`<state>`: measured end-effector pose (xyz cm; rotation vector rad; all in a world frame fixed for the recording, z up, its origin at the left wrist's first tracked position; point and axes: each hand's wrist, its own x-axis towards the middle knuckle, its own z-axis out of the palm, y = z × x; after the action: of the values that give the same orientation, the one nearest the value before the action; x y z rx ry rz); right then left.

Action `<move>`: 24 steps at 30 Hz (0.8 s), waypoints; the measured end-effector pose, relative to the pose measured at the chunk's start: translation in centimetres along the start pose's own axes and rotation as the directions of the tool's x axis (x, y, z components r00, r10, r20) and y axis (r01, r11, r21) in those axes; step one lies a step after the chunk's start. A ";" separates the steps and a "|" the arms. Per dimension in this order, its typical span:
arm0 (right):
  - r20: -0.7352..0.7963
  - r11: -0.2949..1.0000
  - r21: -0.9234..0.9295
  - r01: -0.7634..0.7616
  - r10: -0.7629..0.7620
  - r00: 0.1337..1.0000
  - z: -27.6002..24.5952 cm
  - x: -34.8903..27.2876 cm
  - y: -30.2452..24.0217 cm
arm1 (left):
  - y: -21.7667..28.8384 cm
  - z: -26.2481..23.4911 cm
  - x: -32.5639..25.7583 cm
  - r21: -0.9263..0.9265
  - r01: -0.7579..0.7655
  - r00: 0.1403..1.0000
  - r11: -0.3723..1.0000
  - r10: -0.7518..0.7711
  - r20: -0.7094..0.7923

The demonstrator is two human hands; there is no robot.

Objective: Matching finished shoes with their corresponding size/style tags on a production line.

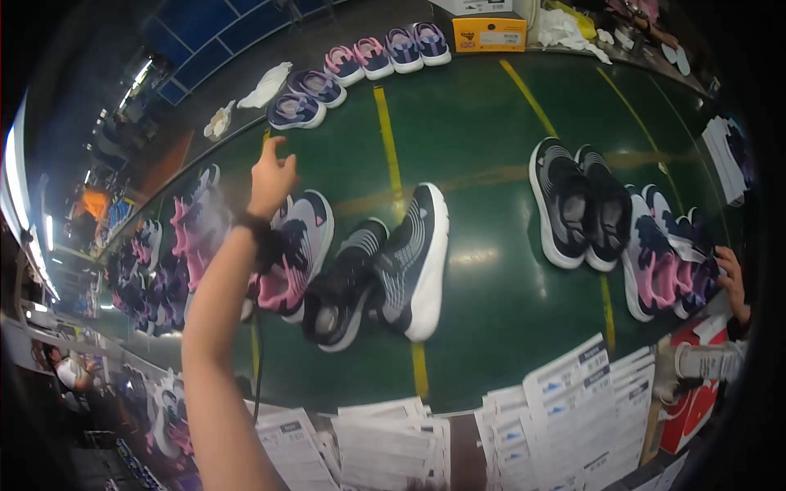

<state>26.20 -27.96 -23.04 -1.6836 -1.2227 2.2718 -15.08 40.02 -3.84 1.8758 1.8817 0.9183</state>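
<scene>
My left hand [273, 176] is raised over the left part of the green table [483, 213], its fingers loosely bent and apart, with nothing in them. Just beyond its fingertips stands a small navy-and-purple shoe [296, 110]. A grey, navy and pink sneaker [313, 225] lies by my wrist, partly covered by it. To its right are two black-and-white sneakers, one [340, 303] upright and the other [416, 262] tipped on its side. My right hand is out of view.
At right stand a pair of black sneakers [565, 204] and pink-and-navy shoes [647, 278]. A hand [733, 282], apparently a co-worker's, touches these. Small shoes [372, 57] line the far edge beside an orange box [490, 35]. Label sheets [573, 409] hang in front; more shoes [192, 237] crowd the left.
</scene>
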 end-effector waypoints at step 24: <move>-0.203 0.965 0.235 -0.117 0.166 0.965 1.2 -16.2 -16.1 | 10.1 -7.7 -7.8 0.235 -0.635 0.709 0.736 0.434 0.556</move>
<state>25.49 -25.38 -0.30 -1.9278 -0.7951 2.1254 -11.70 30.10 6.72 2.7043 1.2829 0.1290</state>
